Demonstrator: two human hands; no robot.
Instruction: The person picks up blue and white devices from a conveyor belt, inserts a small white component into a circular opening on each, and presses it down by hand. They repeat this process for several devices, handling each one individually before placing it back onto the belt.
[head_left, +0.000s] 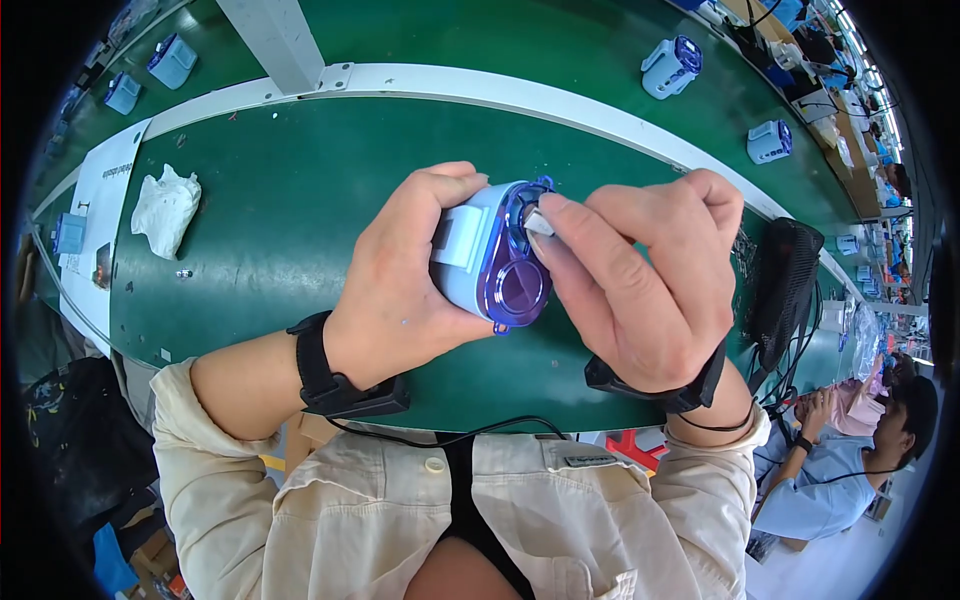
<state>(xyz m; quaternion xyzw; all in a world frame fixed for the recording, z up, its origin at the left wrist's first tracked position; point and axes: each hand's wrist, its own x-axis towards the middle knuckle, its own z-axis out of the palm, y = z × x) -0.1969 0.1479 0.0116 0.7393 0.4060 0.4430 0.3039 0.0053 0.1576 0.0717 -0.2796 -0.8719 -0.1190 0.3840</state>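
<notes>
A light-blue plastic device (463, 240) with a glossy purple-blue front sits in my left hand (400, 260), tilted above the green table. My left fingers and thumb wrap round its body from the left. At the upper part of the purple front, my right hand (650, 270) pinches a small white piece (538, 222) between thumb and fingertips. The piece meets a round recess there; its exact kind is too small to tell. A black strap with a small box sits on each wrist.
A crumpled white cloth (166, 211) lies on the table's left. Beyond the white frame rail (450, 78) stand similar blue devices (672, 68). A black mesh case (785, 280) and cables lie at right, near another person (850, 450).
</notes>
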